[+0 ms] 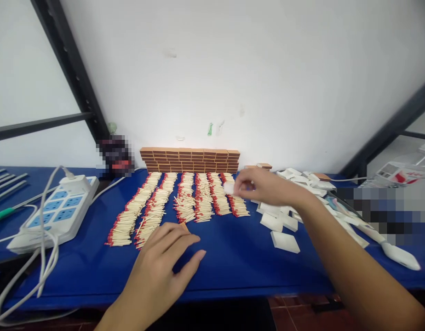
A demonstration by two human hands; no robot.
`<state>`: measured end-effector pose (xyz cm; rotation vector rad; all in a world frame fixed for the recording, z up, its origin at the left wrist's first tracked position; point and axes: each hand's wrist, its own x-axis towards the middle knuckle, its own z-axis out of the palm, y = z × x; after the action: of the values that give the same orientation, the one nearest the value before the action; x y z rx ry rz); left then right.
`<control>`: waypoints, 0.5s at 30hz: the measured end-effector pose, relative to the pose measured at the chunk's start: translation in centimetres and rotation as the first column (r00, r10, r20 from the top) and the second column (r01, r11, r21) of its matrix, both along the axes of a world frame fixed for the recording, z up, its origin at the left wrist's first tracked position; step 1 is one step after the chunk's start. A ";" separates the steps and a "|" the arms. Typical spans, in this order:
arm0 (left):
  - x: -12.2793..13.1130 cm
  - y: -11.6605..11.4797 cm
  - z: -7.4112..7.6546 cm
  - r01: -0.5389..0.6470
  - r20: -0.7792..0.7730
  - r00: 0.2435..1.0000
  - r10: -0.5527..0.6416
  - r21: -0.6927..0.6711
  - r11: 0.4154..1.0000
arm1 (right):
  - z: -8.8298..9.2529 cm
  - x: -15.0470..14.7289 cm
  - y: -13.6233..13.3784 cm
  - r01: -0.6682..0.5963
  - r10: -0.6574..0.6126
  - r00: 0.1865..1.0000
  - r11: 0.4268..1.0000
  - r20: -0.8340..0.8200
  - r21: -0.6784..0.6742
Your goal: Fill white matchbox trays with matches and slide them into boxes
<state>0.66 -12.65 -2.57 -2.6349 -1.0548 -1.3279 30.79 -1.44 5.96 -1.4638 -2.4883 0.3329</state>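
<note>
My right hand is closed in a pinch over the right end of the match rows. Between its fingertips is a small white matchbox tray, slightly blurred. Nearer the front, my left hand curls over the blue table, its thumb apart from the fingers. An orange-brown edge of a matchbox sleeve peeks out past its fingers, the rest hidden beneath them. Red-headed matches lie in several long rows beyond the left hand. More white matchbox trays are scattered to the right, partly behind my right forearm.
Stacked brown matchboxes form a low wall at the back. A power strip with looping white cables sits at left. On the right are a white-handled tool and a clear plastic bottle. Black metal posts flank the table.
</note>
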 end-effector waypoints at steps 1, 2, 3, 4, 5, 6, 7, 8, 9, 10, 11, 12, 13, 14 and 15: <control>-0.2 -0.1 0.0 -0.017 -0.011 1.000 0.017 -0.004 1.000 | -0.3 -1.4 -1.9 -0.122 0.118 0.991 0.991 -0.062 -0.062; -0.3 -0.2 -0.1 -0.032 -0.027 0.999 0.032 -0.013 0.999 | -0.9 -2.9 -3.7 -0.222 0.213 0.972 0.971 -0.099 -0.088; -0.4 -0.3 -0.3 -0.043 -0.043 0.998 0.042 -0.021 0.999 | -1.6 -4.4 -5.3 -0.284 0.275 0.956 0.954 -0.107 -0.090; -0.4 -0.3 -0.4 -0.052 -0.068 0.996 0.050 -0.035 0.998 | -2.2 -5.6 -6.7 -0.309 0.300 0.949 0.946 -0.097 -0.096; -0.3 -0.4 -0.6 -0.064 -0.095 0.994 0.059 -0.051 0.997 | -2.8 -6.7 -7.7 -0.313 0.304 0.949 0.942 -0.084 -0.120; -0.2 -0.4 -0.8 -0.068 -0.122 0.991 0.060 -0.068 0.995 | -3.3 -7.4 -8.2 -0.317 0.305 0.947 0.938 -0.095 -0.141; -0.1 -0.4 -0.9 -0.068 -0.142 0.988 0.055 -0.086 0.994 | -3.5 -7.8 -8.3 -0.330 0.312 0.942 0.930 -0.127 -0.161; -0.1 -0.4 -1.0 -0.064 -0.157 0.986 0.048 -0.095 0.993 | -3.7 -7.8 -8.0 -0.344 0.314 0.933 0.922 -0.176 -0.178; -0.1 -0.3 -1.1 -0.058 -0.168 0.985 0.040 -0.107 0.993 | -3.7 -7.7 -7.4 -0.351 0.305 0.922 0.918 -0.237 -0.184; -0.1 -0.3 -1.2 -0.050 -0.172 0.985 0.030 -0.115 0.992 | -3.8 -7.3 -6.5 -0.350 0.289 0.911 0.919 -0.293 -0.182; -0.2 -0.3 -1.2 -0.044 -0.170 0.985 0.024 -0.118 0.992 | -3.8 -6.9 -5.4 -0.322 0.255 0.906 0.933 -0.337 -0.160; -0.2 -0.3 -1.3 -0.039 -0.165 0.986 0.019 -0.120 0.992 | -3.9 -6.4 -4.3 -0.256 0.200 0.914 0.959 -0.354 -0.119; -0.3 -0.2 -1.3 -0.036 -0.158 0.987 0.017 -0.122 0.992 | -4.2 -6.0 -3.3 -0.198 0.159 0.929 0.976 -0.333 -0.086; -0.4 -0.2 -1.3 -0.037 -0.150 0.989 0.018 -0.123 0.992 | -4.5 -5.7 -2.4 -0.163 0.138 0.941 0.985 -0.310 -0.058; -0.5 -0.2 -1.3 -0.042 -0.143 0.989 0.024 -0.125 0.991 | -4.9 -5.5 -1.7 -0.154 0.132 0.944 0.987 -0.302 -0.052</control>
<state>0.20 -12.85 -3.85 -2.7396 -1.1951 -1.0830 25.30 -3.12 1.08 -1.1591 -2.3607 0.6318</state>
